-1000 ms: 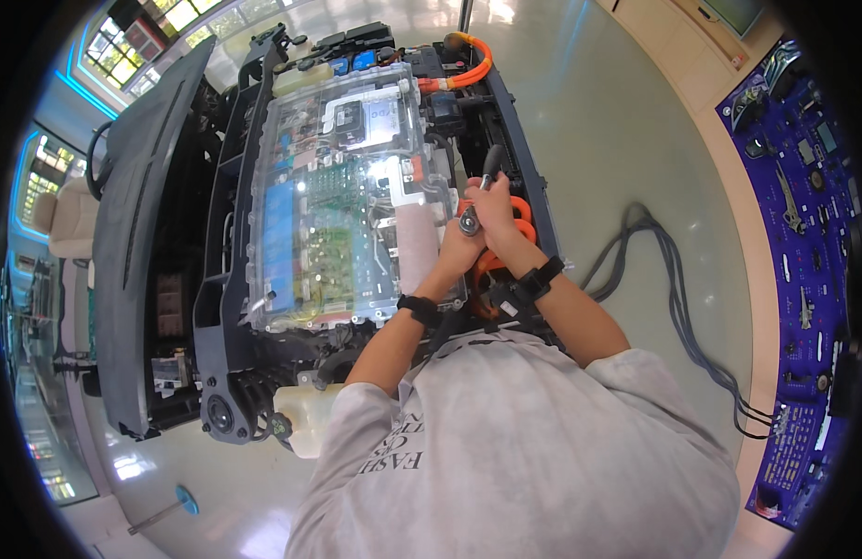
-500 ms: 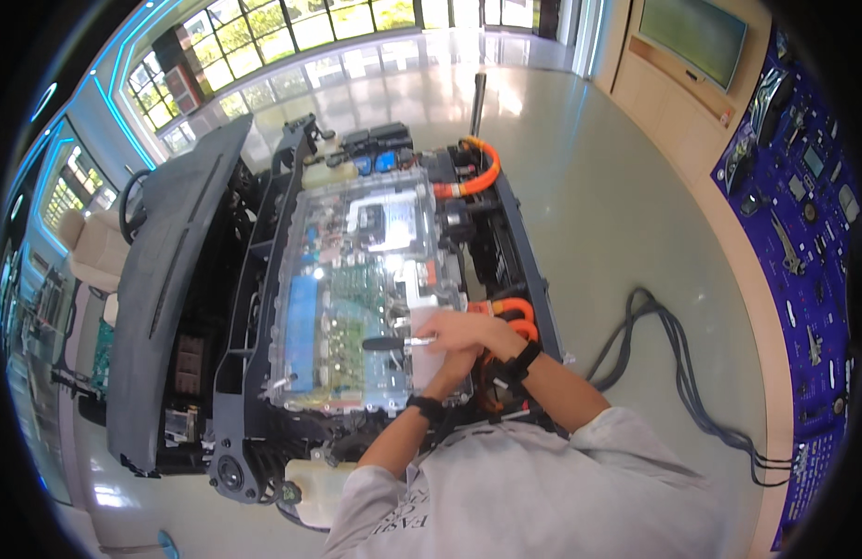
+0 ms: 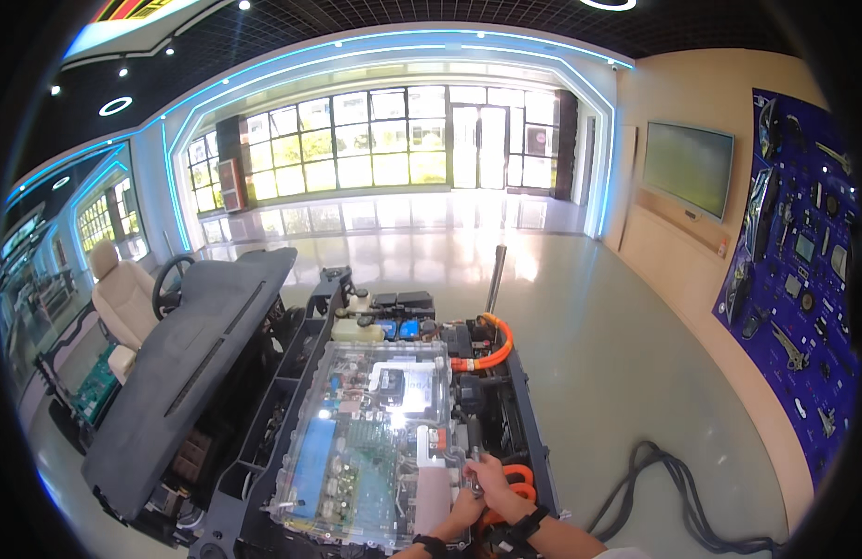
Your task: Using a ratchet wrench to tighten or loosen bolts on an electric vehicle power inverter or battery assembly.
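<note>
A ratchet wrench [image 3: 475, 436] with a dark handle and a shiny metal part stands out from my hands, its handle pointing away from me. My right hand [image 3: 492, 482] is closed round its metal end. Just below and to the left, my left hand [image 3: 465, 511] is closed close against the right one; what its fingers hold is hidden. Both hands are at the near right edge of a box with a clear cover [image 3: 356, 475], which shows a green circuit board and a blue block inside. Thick orange cables [image 3: 522, 480] loop right beside my right hand.
The box sits in a dark vehicle frame [image 3: 533, 410]. Another orange cable [image 3: 498, 352] curves at its far end, near an upright dark bar [image 3: 496, 278]. A grey dashboard [image 3: 193, 363] stands left. Dark cables [image 3: 673, 494] lie on the floor at right.
The wrench handle has swung from pointing left over the clear cover to pointing away from me. My view has tilted up, so the hands sit lower in the picture.
</note>
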